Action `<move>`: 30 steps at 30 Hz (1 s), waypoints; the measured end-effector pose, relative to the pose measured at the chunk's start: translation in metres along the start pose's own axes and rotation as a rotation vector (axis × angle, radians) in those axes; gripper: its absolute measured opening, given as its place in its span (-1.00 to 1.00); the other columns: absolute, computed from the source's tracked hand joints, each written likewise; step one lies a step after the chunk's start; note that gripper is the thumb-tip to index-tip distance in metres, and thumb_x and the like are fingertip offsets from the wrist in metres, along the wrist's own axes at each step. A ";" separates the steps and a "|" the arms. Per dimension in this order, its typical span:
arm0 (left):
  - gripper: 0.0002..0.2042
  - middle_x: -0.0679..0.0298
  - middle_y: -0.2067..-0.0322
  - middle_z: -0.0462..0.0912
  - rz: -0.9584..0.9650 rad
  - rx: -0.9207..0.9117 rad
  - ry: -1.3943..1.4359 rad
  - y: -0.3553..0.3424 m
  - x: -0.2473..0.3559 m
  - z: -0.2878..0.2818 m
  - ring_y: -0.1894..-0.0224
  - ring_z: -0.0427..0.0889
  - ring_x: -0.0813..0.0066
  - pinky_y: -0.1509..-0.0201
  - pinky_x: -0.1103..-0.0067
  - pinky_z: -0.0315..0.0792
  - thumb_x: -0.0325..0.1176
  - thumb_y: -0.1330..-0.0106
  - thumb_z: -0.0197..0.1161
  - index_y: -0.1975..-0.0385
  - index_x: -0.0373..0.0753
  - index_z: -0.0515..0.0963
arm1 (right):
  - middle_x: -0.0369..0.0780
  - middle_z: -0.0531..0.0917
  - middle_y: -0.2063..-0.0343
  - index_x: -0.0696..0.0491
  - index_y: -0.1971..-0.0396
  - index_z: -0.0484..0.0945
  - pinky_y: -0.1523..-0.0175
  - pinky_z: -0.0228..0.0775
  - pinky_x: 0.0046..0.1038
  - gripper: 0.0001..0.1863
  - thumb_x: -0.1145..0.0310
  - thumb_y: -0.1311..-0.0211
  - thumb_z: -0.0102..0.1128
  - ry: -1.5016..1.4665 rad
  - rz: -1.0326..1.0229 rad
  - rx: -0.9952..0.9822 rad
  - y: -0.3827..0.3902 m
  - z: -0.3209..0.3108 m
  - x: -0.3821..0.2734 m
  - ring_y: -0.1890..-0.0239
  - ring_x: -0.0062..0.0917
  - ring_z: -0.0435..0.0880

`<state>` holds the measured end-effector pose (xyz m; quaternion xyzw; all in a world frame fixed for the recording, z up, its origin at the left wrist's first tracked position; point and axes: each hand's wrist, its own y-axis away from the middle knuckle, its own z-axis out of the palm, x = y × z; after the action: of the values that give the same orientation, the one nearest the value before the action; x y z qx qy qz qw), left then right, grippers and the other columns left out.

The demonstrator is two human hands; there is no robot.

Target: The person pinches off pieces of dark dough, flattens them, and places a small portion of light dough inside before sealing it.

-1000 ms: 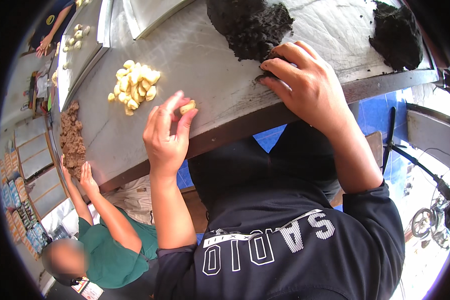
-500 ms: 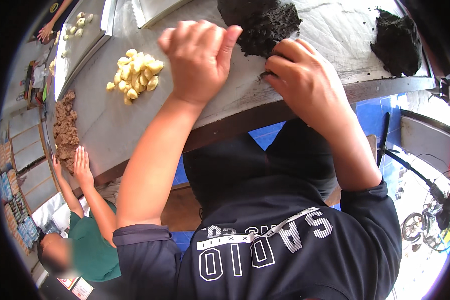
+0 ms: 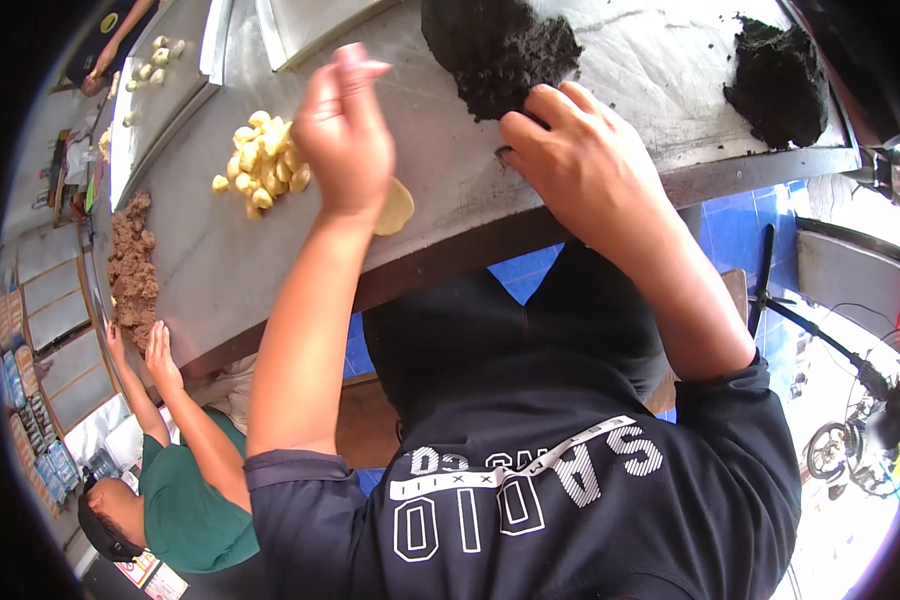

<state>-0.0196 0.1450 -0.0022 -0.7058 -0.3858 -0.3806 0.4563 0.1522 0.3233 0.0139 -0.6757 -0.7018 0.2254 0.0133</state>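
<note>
My left hand (image 3: 345, 140) is raised above the metal table, turned on its edge. Its fingers are bent and mostly hidden behind the thumb, and I see nothing held in it. A flat, round piece of pale yellow dough (image 3: 396, 208) lies on the table, partly behind my left wrist. My right hand (image 3: 582, 165) has its fingers curled together. A small bit of dark paste (image 3: 504, 154) shows at its fingertips. Just beyond that hand sits a big, crumbly black paste mound (image 3: 495, 55). A pile of small yellow dough balls (image 3: 260, 160) lies left of my left hand.
A second black mound (image 3: 778, 85) sits at the table's right end. At far left are a brown crumbly mass (image 3: 132, 265) under a co-worker's hands (image 3: 162, 358) and a tray (image 3: 175, 90) with pale balls. Another tray (image 3: 310, 30) stands at the back. The table's near edge (image 3: 440, 258) runs before me.
My left hand has lifted and turned on its edge, moving left and uncovering the flat dough piece. My right hand has shifted slightly left with its fingers still curled.
</note>
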 end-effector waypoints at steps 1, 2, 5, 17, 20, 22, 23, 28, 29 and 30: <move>-0.74 0.33 0.52 0.58 0.000 -0.059 -0.031 -0.006 -0.002 -0.023 0.51 0.55 0.39 0.41 0.55 0.33 -0.25 -0.74 0.31 0.09 -0.28 0.85 | -0.18 0.64 0.16 0.04 0.18 0.72 -0.07 0.68 -0.19 -0.86 0.46 -0.27 0.41 0.010 0.004 0.014 0.002 -0.007 0.007 0.01 -0.22 0.72; -0.76 0.32 0.48 0.65 0.198 -0.109 -0.244 -0.001 0.003 -0.045 0.46 0.58 0.38 0.32 0.52 0.40 -0.24 -0.70 0.36 0.05 -0.26 0.87 | -0.17 0.65 0.16 0.04 0.19 0.71 -0.08 0.68 -0.16 -0.83 0.45 -0.24 0.47 -0.163 0.031 0.030 0.006 -0.016 0.010 0.00 -0.18 0.72; -0.77 0.36 0.25 0.79 0.543 -0.318 -1.032 0.044 0.014 -0.094 0.29 0.65 0.49 0.12 0.46 0.46 -0.21 -0.58 0.51 -0.03 -0.19 0.91 | -0.15 0.68 0.13 0.06 0.18 0.70 -0.11 0.66 -0.12 -0.74 0.45 -0.17 0.60 -0.353 0.148 0.098 0.021 -0.026 0.009 -0.03 -0.11 0.74; -0.74 -0.08 -0.05 0.90 -0.138 -0.151 0.030 0.096 0.031 -0.055 -0.03 0.85 0.48 -0.21 0.51 0.69 -0.40 -0.80 0.22 -0.28 -0.43 0.50 | -0.10 0.76 -0.06 0.11 -0.09 0.78 -0.18 0.70 -0.13 -0.57 0.53 -0.17 0.60 -0.380 0.047 0.011 0.018 -0.013 -0.020 -0.06 -0.09 0.79; -0.45 -0.19 -0.34 0.74 -0.377 -0.124 0.359 0.095 0.048 -0.037 -0.20 0.82 0.33 -0.38 0.35 0.69 -0.23 -0.84 0.16 -0.63 -0.44 0.31 | -0.12 0.66 0.11 0.10 0.04 0.66 -0.10 0.67 -0.15 -0.76 0.46 -0.32 0.41 -0.495 -0.021 0.178 0.002 0.008 -0.041 0.01 -0.13 0.73; -0.43 -0.15 -0.44 0.67 -0.436 -0.102 0.556 0.096 0.066 -0.026 -0.21 0.80 0.36 -0.39 0.37 0.66 -0.24 -0.84 0.16 -0.66 -0.45 0.29 | -0.11 0.69 0.08 0.12 0.04 0.70 -0.01 0.72 -0.18 -0.71 0.52 -0.25 0.49 -0.489 -0.019 0.228 -0.004 0.017 -0.040 0.02 -0.15 0.77; -0.46 -0.11 -0.45 0.66 -0.433 -0.051 0.585 0.094 0.071 -0.023 -0.19 0.80 0.39 -0.38 0.40 0.65 -0.29 -0.82 0.20 -0.64 -0.44 0.34 | -0.11 0.69 0.08 0.12 0.04 0.70 -0.01 0.72 -0.18 -0.71 0.52 -0.25 0.49 -0.487 -0.018 0.229 -0.005 0.015 -0.037 0.02 -0.15 0.77; -0.70 0.22 0.12 0.80 0.161 -0.447 -0.207 0.072 0.020 -0.049 0.14 0.82 0.30 0.03 0.43 0.67 -0.53 -0.18 0.68 0.11 -0.35 0.77 | -0.13 0.76 0.07 0.09 0.02 0.77 -0.01 0.75 -0.20 -0.67 0.47 -0.20 0.55 -0.688 -0.085 0.137 -0.005 0.003 -0.036 0.07 -0.16 0.82; -0.72 0.18 0.17 0.80 0.165 -0.429 -0.248 0.071 0.023 -0.044 0.19 0.85 0.18 0.11 0.35 0.69 -0.53 -0.08 0.70 0.21 -0.34 0.79 | -0.13 0.75 0.09 0.08 0.01 0.76 -0.01 0.74 -0.20 -0.67 0.45 -0.21 0.53 -0.656 -0.082 0.091 -0.004 0.003 -0.034 0.08 -0.17 0.81; -0.72 0.18 0.17 0.80 0.165 -0.429 -0.243 0.070 0.025 -0.039 0.19 0.85 0.18 0.11 0.35 0.69 -0.53 -0.08 0.70 0.21 -0.34 0.79 | -0.13 0.75 0.09 0.08 0.01 0.76 -0.01 0.74 -0.20 -0.67 0.45 -0.21 0.53 -0.653 -0.080 0.088 -0.002 0.006 -0.035 0.08 -0.17 0.81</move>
<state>0.0455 0.0935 0.0070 -0.8561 -0.2895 -0.3276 0.2757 0.1513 0.2886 0.0196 -0.5384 -0.6847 0.4594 -0.1740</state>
